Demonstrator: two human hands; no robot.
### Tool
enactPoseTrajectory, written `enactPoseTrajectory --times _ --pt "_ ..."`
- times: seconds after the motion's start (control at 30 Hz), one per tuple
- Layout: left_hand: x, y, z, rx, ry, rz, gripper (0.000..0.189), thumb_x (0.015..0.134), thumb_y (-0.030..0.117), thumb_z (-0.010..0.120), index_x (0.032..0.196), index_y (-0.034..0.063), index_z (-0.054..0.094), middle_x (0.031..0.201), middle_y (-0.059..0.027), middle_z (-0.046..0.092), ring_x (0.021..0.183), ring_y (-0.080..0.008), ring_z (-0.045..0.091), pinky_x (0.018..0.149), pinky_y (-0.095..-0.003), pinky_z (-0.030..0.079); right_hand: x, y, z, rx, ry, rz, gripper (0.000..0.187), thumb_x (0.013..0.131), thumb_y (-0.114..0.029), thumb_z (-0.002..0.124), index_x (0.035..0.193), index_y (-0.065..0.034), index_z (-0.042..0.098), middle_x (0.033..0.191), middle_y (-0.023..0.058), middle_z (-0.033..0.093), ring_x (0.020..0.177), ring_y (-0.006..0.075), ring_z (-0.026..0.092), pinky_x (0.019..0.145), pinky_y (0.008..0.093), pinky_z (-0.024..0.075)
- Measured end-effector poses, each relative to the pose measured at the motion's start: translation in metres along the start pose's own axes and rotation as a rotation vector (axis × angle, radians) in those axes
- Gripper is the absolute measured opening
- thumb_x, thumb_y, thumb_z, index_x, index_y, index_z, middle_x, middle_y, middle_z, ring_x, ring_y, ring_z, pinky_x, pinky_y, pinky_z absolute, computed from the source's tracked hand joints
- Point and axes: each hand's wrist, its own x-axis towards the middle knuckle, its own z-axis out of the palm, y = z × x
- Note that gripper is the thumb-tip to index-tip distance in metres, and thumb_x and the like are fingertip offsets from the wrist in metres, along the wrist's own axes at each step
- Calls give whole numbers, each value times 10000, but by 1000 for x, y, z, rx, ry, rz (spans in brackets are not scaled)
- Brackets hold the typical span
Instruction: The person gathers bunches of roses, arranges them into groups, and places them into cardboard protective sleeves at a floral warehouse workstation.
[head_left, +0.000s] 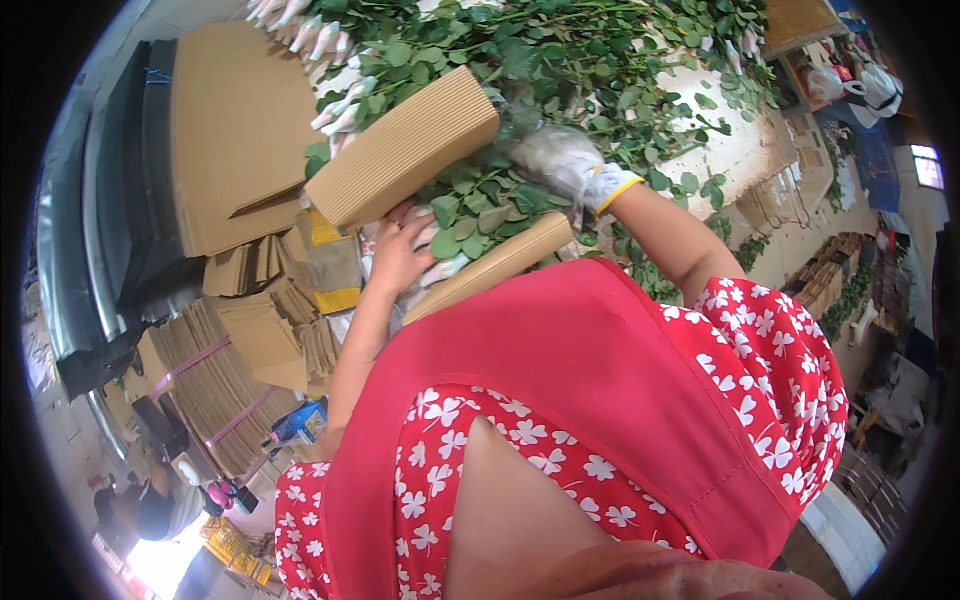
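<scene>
Bare, my left hand (403, 249) lies with its fingers spread over the sleeve-wrapped flower heads (444, 268) of a leafy bunch; whether it grips them I cannot tell. My right hand (559, 159) wears a white glove with a yellow-edged cuff and rests on the stems and leaves; its fingertips are blurred and partly hidden. The bunch's green leaves (480, 214) lie between two flaps of corrugated cardboard, a raised one (405, 146) on the far side and a lower one (491, 266) against the red apron (525, 322).
More leafy stems (570, 52) with wrapped heads (326, 39) cover the far table (757, 142). At left stand a large cardboard sheet (240, 135), folded cardboard pieces (270, 330) and a strapped cardboard stack (217, 382). A person (154, 502) is at the lower left.
</scene>
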Motion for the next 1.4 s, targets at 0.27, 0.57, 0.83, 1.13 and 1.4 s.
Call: enactPoseTrajectory --times 0.27,0.57,0.83,1.13,1.4 --pt "-7 3 14 54 160 68 415 679 291 756 1058 138 685 1324 -169 501 1172 -353 486 975 -452 385 -38 33 27 16 153 220 257 834 -167 548 1076 -122 621 1051 177 620 948 359 605 838 443 477" --pt "1 17 -2 340 65 121 396 713 362 699 1043 146 679 1251 -84 531 1141 -336 484 972 -484 372 72 38 -31 -187 20 388 274 841 -164 529 1071 -138 675 1048 155 664 998 314 635 872 398 507" --pt "1 12 8 286 85 38 269 810 246 648 1061 151 663 1245 -89 542 1125 -339 483 942 -464 395 63 39 -74 -114 377 213 166 828 -189 612 978 -129 648 861 141 668 784 331 647 699 443 528" --pt "-3 14 15 271 162 -2 309 804 207 664 1110 169 643 1129 -183 530 1011 -364 522 838 -446 449 34 49 -128 -277 208 240 226 831 -192 618 1042 -114 638 974 168 662 878 342 641 756 437 531" --pt "-6 13 16 322 186 27 282 815 232 652 1088 162 639 1210 -129 513 1088 -352 483 861 -466 425 -18 55 -212 -273 230 355 262 854 -159 581 1107 -132 642 1020 134 677 951 291 640 843 400 510"
